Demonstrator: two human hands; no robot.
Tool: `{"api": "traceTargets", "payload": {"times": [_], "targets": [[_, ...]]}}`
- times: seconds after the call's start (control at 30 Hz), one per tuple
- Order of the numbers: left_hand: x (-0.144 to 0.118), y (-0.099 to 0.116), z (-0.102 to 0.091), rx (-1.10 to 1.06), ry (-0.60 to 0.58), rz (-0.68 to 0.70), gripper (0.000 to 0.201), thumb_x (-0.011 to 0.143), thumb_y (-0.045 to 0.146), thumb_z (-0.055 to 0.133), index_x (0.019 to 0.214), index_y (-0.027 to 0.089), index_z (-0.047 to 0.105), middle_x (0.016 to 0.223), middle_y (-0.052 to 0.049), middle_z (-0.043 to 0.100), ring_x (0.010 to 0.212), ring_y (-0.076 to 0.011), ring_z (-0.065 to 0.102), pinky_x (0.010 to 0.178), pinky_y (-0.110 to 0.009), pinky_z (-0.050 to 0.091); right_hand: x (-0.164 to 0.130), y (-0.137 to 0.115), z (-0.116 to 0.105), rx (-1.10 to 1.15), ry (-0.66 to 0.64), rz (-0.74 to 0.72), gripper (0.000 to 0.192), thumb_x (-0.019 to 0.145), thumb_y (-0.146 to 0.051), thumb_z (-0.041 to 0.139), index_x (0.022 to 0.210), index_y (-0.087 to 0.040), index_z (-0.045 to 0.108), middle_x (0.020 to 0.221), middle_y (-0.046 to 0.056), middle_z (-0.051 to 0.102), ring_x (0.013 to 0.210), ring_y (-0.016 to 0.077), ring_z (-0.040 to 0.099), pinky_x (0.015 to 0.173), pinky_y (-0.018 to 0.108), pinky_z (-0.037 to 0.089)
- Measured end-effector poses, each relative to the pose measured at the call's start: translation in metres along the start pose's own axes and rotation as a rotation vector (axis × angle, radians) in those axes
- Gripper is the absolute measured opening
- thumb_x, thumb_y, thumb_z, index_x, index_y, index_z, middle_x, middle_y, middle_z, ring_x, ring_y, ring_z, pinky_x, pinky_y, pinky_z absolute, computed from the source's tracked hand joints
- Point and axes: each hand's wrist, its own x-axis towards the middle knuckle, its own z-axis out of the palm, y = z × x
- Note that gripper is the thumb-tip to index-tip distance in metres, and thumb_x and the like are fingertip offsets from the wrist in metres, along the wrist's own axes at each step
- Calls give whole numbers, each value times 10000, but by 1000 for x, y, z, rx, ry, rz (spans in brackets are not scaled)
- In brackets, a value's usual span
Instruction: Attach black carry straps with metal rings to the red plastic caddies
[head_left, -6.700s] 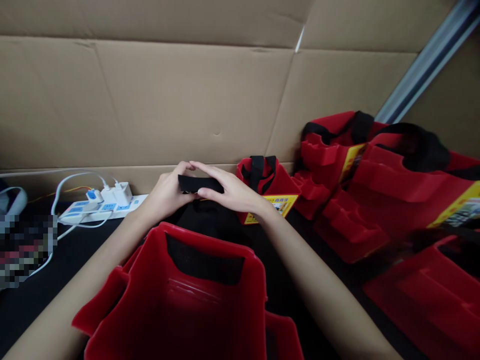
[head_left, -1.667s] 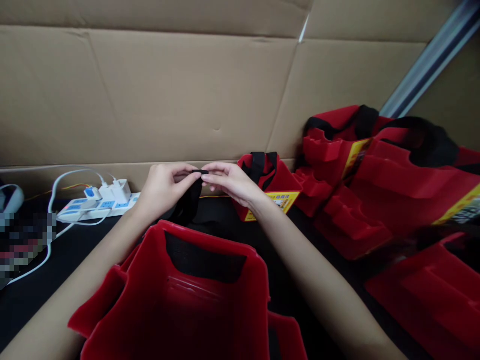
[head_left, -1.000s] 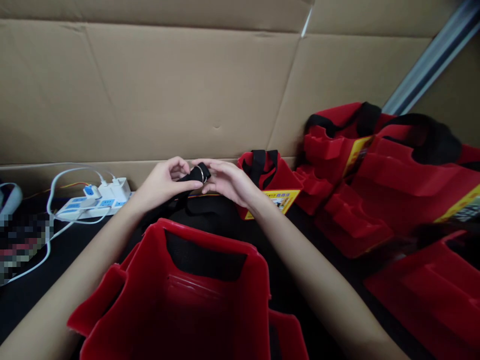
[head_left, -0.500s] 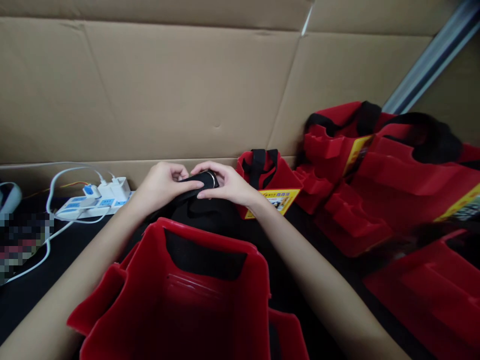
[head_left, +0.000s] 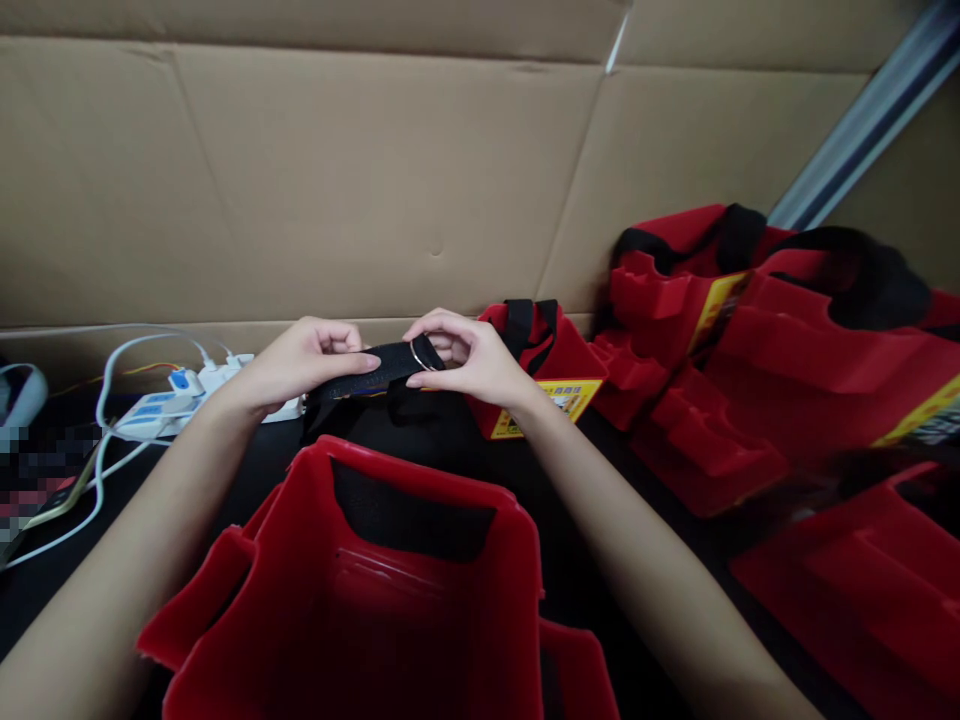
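Observation:
A black fabric strap [head_left: 386, 366] with a metal ring [head_left: 420, 353] near its right end is stretched between my two hands. My left hand [head_left: 311, 360] pinches the strap from the left, thumb lying along its top. On the right, my right hand [head_left: 469, 355] grips the end by the ring between thumb and fingers. Below them, close to me, stands a red plastic box [head_left: 420, 470] with a cut-out in its far wall and side pockets. Part of the strap hangs down behind the box, where I cannot follow it.
A small red box [head_left: 540, 390] with black handles and a yellow label stands behind my right wrist. Several larger red boxes [head_left: 720, 370] with black straps fill the right side. A white power strip [head_left: 150, 412] with cables lies at left. A cardboard wall [head_left: 375, 180] rises behind.
Both hands have lifted slightly and drawn apart, my left hand leftward and my right hand rightward. More of the strap shows flat between them, and the ring is more visible.

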Motion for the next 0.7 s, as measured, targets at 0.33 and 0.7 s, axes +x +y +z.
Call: {"api": "traceTargets", "payload": {"times": [0.33, 0.7], "targets": [[-5, 6, -6, 158, -93, 37, 229, 730, 339, 648, 657, 168, 516, 585, 55, 457, 543, -69, 418, 512, -186, 304, 3, -7, 1, -422, -72, -157, 220, 748, -272, 656, 927, -162, 589, 902, 36, 527, 878, 150, 512, 830, 306, 422], [2, 2, 17, -193, -143, -42, 226, 751, 355, 656, 857, 163, 602, 726, 32, 563, 596, -53, 467, 521, -143, 338, 2, -15, 15, -515, -152, -186, 320, 777, -188, 606, 1096, -187, 602, 958, 46, 536, 901, 146, 516, 832, 310, 440]]}}
